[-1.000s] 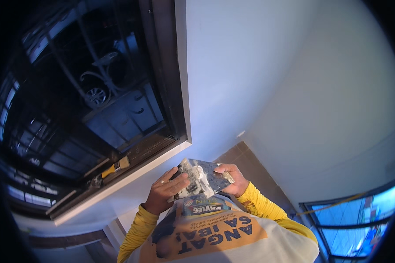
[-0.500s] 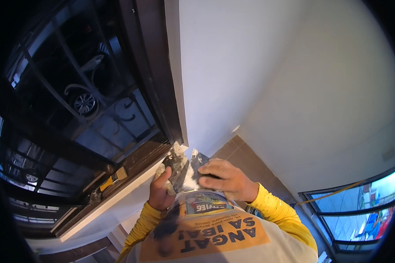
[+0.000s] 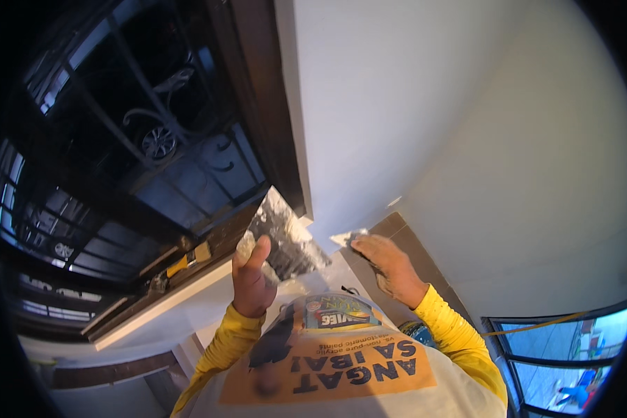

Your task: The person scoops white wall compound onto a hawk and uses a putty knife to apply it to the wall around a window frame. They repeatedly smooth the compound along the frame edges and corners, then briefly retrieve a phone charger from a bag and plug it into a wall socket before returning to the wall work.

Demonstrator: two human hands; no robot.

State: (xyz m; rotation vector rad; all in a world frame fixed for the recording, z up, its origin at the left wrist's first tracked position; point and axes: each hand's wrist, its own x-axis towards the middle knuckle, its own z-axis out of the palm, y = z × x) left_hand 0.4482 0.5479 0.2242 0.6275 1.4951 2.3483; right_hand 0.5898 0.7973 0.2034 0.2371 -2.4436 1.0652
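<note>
Okay so the left hand (image 3: 253, 282) pinches a white-smeared dark plate (image 3: 285, 237), thumb on top, its upper corner overlapping the window frame (image 3: 258, 83) in view. Right hand (image 3: 390, 268) has fingers pinching a small smeared blade (image 3: 343, 239), with open space between both edges.

1. The person's left hand (image 3: 252, 284) is clenched in a grip, its thumb (image 3: 260, 251) pointing forward.
2. The right hand (image 3: 389, 267), apart from it, is curled with its back showing.
3. Both yellow-sleeved forearms (image 3: 219, 354) slant inward.
</note>
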